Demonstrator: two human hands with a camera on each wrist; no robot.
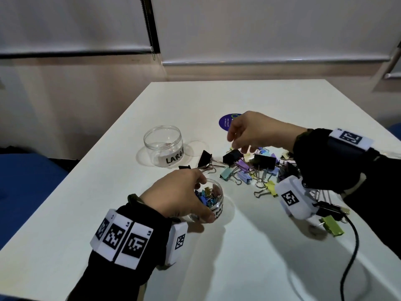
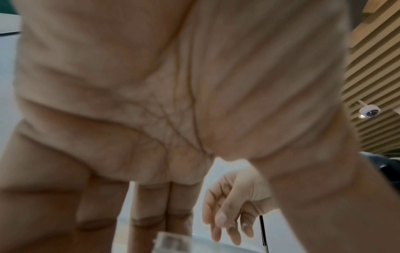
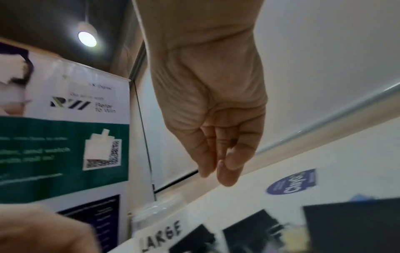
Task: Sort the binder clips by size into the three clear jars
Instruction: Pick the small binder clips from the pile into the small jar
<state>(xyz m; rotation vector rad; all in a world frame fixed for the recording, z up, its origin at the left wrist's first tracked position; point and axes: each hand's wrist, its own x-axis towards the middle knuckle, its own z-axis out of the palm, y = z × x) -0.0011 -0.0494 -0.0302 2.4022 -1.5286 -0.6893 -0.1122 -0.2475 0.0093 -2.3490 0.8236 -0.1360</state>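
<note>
A mixed pile of binder clips (image 1: pixel 260 168), black and pastel, lies on the white table (image 1: pixel 249 101). My right hand (image 1: pixel 237 146) hangs just above a black clip (image 1: pixel 233 156) at the pile's left edge, fingers loose and holding nothing; the right wrist view shows its fingers (image 3: pixel 218 167) straight and together. My left hand (image 1: pixel 202 198) grips a small clear jar (image 1: pixel 217 200) with several small coloured clips in it. A clear jar labelled LARGE (image 1: pixel 163 145) stands behind it. No third jar shows.
A green clip (image 1: pixel 332 224) and a black clip (image 1: pixel 329 209) lie apart near my right wrist. A black cable (image 1: pixel 351 257) runs off the front right. A round blue sticker (image 1: pixel 225 121) sits beyond the pile. Two more black clips (image 1: pixel 205 158) lie beside the LARGE jar.
</note>
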